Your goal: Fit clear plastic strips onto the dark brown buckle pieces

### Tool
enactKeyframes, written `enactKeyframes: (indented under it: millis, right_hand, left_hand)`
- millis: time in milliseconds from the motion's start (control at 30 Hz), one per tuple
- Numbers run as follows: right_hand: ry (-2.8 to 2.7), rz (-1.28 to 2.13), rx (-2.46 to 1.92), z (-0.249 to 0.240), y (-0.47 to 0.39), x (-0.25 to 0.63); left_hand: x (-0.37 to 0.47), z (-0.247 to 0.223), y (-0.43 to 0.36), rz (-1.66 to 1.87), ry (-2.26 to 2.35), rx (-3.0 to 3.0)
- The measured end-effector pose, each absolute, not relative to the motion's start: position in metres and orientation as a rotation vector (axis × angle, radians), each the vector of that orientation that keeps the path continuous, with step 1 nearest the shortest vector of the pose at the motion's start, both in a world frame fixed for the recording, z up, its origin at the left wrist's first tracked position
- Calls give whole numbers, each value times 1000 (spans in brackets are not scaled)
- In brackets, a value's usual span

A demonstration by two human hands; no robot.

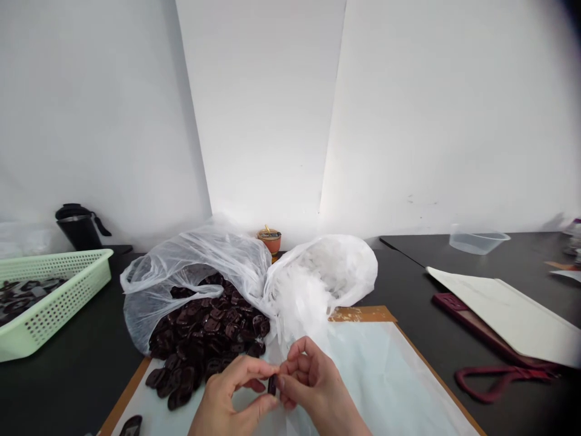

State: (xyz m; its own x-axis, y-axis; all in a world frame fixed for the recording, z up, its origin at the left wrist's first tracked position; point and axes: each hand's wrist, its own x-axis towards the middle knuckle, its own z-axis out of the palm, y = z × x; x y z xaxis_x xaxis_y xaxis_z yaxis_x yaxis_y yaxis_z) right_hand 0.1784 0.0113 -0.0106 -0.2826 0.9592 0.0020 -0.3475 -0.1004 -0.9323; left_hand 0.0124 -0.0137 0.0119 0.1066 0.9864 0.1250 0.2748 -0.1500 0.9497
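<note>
Loose dark piece (131, 426): it is lying nearer than the dark pile (200, 339), off to its left; I am judging that a careless forearm might be knocking it away.
Left hand (236, 387): just nearer than the pile and to its right, I am pinching one dark piece (272, 384) between thumb and forefinger; smooth and narrow as it is looking, it could be slipping out if I squeeze unevenly.
Right hand (318, 384): farther right of the pile, I am pressing thumb and fingertips together against that piece's side; whether they are catching a thin edge, I cannot tell. Pulling hard, I might be twisting the piece loose.
Pale sheet (390, 369): it is spreading under the pile and rightward; a dropped piece could be skidding across it.
White film clump (302, 300): it is bulging beside the pile's right; scraps might be clinging to my fingers.
Clear bag (149, 287): it is draping behind and over the pile; a tug on it could be spilling pieces toward me.
</note>
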Motion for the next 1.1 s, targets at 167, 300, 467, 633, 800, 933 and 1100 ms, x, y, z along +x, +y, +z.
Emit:
enactKeyframes:
  millis: [167, 300, 467, 633, 800, 933, 1100]
  right_hand:
    - [-1156, 1620, -749, -7, 10, 180]
    - [-1159, 1646, -732, -1, 10, 181]
    - [-1110, 1703, -735, -3, 10, 179]
    - [-1096, 1723, -699, -10, 11, 178]
    - [-1101, 1697, -705, -1, 8, 176]
    - [-1147, 1656, -695, 3, 6, 176]
    - [-1248, 1568, -770, -2, 5, 176]
  left_hand:
    - [9, 11, -12, 1085, 1304, 1646]
    - [9, 12, -13, 1080, 1335, 1713]
    - [10, 13, -18, 1135, 1326, 1824]
    - [11, 14, -19, 1158, 1314, 1843]
    - [12, 15, -17, 1122, 1349, 1818]
    - [12, 12, -16, 1127, 1326, 1789]
    - [10, 4, -16, 1152, 1313, 1836]
